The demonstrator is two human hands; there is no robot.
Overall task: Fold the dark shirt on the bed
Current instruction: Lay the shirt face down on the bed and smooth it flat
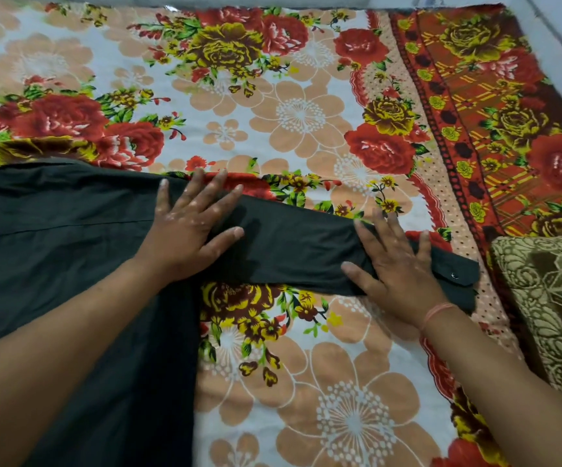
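Note:
The dark shirt (54, 237) lies flat on the left half of the bed, its body running down to the bottom edge of the view. One long sleeve (293, 244) stretches out to the right across the floral sheet and ends in a buttoned cuff (454, 276). My left hand (188, 224) rests palm down with fingers spread where the sleeve meets the shirt body. My right hand (397, 261) presses flat on the sleeve just short of the cuff, a thin pink thread around its wrist. Neither hand grips the cloth.
A floral bedsheet (273, 96) with red roses and peach flowers covers the bed. A brown patterned blanket or cushion (549, 298) lies at the right edge, close to the cuff. A pale wall or floor shows beyond the bed's top right corner.

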